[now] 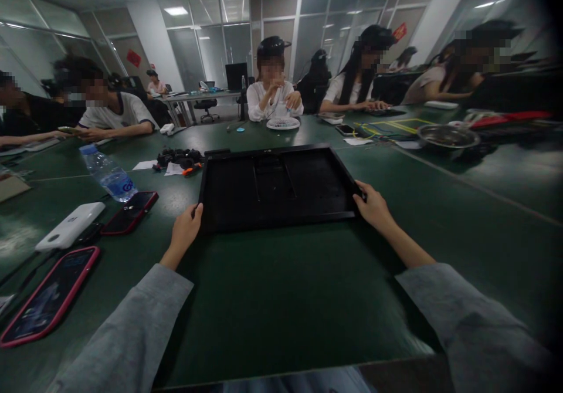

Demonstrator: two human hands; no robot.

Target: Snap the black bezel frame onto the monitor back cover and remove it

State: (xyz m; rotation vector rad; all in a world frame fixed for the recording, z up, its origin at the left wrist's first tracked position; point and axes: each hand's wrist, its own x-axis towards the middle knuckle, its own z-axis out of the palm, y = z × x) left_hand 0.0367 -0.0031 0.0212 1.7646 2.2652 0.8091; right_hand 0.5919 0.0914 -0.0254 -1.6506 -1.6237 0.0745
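Note:
A black rectangular tray-like panel (233,193) with a raised rim lies or hovers just over the green table; I cannot tell whether its whole underside touches. Its recessed face has a raised rectangular section in the middle. My left hand (187,227) is closed on the panel's near left corner, thumb on top. On the opposite side, my right hand (373,205) grips the right edge near its front corner. The fingers beneath the panel are partly hidden on both sides.
Left of the panel are a plastic water bottle (108,173) lying tilted, two red-cased phones (131,213) and a white power bank (70,226). Farther off are a white fan (282,124), a metal bowl (448,136) and cables. Several people sit around the green table (299,299).

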